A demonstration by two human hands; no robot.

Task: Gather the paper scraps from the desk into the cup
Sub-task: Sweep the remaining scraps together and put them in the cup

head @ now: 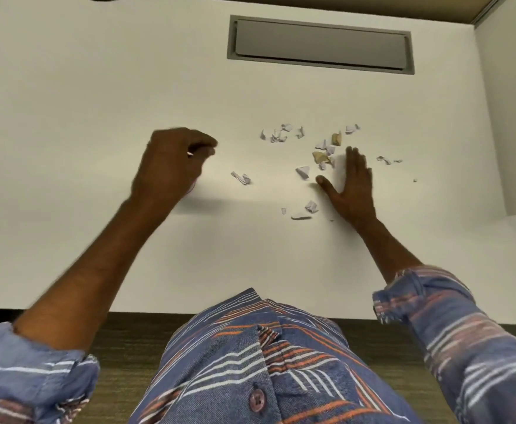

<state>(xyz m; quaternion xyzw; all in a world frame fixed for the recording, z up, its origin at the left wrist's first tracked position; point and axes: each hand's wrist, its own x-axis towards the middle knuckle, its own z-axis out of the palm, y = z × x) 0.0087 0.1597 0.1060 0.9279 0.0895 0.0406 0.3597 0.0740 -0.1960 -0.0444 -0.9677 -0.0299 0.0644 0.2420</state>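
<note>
Rolled striped sleeves (452,304) frame two forearms reaching over the white desk (82,117). The right hand (350,186) lies flat, fingers spread, edge against scattered paper scraps (321,154). The left hand (171,166) hovers curled shut, something small and white showing between its fingers; it is blurred. Beyond sits a grey cable hatch (320,44).

desk (97,102) white | paper scraps (321,154) scattered R of ctr | recessed grey hatch (320,44) far edge

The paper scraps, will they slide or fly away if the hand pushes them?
The scraps look small, thin and crumpled, so they are probably very light and would slide easily on the smooth desk. A fast sweep by the flat right hand might scatter some.
</note>
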